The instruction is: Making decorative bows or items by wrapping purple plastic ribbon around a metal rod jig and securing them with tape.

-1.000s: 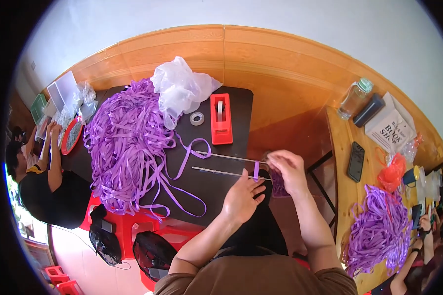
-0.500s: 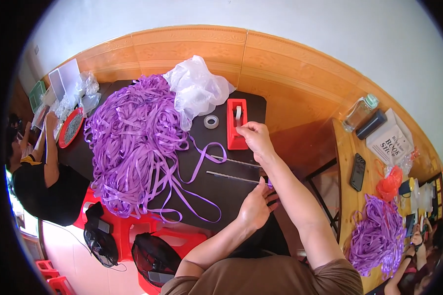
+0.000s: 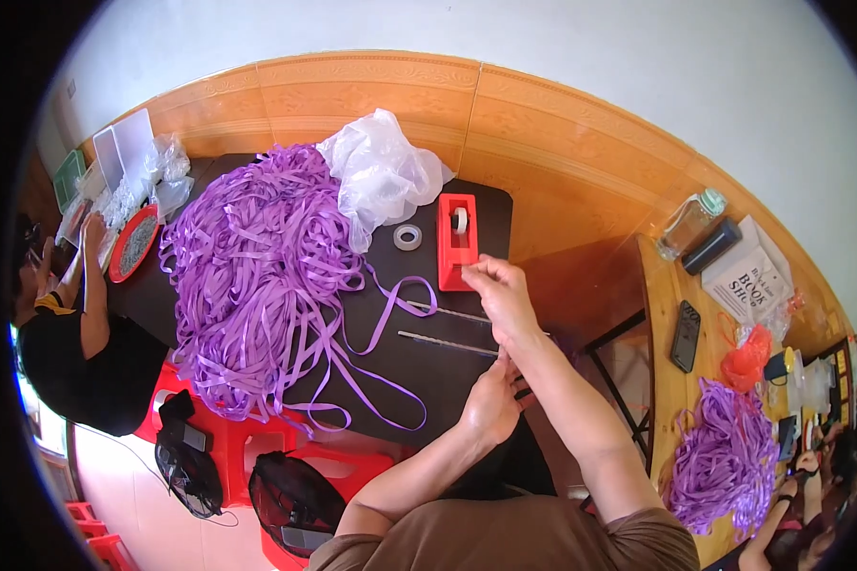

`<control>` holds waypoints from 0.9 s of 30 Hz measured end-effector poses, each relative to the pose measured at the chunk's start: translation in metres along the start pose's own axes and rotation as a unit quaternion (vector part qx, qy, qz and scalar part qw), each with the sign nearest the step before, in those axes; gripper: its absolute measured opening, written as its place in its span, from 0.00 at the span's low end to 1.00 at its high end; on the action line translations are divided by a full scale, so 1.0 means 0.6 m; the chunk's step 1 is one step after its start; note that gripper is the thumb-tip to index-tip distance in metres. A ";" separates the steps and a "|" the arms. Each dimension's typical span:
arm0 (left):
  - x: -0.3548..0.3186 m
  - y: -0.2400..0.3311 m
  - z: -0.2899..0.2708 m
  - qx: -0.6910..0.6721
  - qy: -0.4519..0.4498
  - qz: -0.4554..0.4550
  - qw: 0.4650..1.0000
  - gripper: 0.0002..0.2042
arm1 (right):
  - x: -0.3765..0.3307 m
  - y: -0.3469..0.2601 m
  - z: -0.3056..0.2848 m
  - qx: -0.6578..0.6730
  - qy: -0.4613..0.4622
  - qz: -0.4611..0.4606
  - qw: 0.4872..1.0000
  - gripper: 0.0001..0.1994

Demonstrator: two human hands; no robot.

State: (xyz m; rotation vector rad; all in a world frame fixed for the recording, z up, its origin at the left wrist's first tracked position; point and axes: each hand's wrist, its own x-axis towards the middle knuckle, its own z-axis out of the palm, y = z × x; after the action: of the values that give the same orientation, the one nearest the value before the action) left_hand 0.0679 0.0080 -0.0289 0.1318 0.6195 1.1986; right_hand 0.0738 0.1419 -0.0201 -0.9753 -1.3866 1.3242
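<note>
My right hand (image 3: 501, 295) is closed in a pinch at the front end of a red tape dispenser (image 3: 458, 257), on the end of its tape; the clear strip itself hardly shows. Below it, at the table's right edge, my left hand (image 3: 493, 407) is curled beside the ends of two thin silvery rods (image 3: 443, 341). Its fingertips are partly covered by my right wrist; purple ribbon showed between them a moment ago. A big heap of purple ribbon (image 3: 257, 285) covers the left of the dark table (image 3: 376, 381). A loose tape roll (image 3: 408, 237) lies left of the dispenser.
A crumpled white plastic bag (image 3: 381, 176) lies behind the heap. At far left a person (image 3: 86, 352) works near a red tray (image 3: 135, 245). Red stools (image 3: 248, 447) stand below. The wooden table (image 3: 662, 285) at right bears a phone (image 3: 686, 336), bottle and more ribbon (image 3: 724, 457).
My right hand has moved slightly toward me from the dispenser's middle to its front end. My left hand has barely moved, and its fingertips are now more hidden.
</note>
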 end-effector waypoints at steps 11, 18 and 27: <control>0.011 -0.014 -0.015 -0.037 0.012 0.004 0.999 0.20 | -0.010 0.032 -0.003 -0.087 0.030 -0.031 0.995 0.06; 0.005 -0.011 -0.014 -0.046 0.013 0.007 0.999 0.20 | -0.005 0.046 0.000 -0.181 0.062 -0.081 0.978 0.05; 0.015 -0.013 -0.027 -0.027 -0.015 -0.022 0.999 0.29 | -0.004 0.021 -0.070 -0.238 -0.057 -0.108 0.963 0.04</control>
State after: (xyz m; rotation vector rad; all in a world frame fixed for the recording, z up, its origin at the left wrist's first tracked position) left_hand 0.0684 0.0096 -0.0489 0.0903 0.5604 1.1667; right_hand 0.1142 0.1507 -0.0345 -1.0297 -1.8967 0.9107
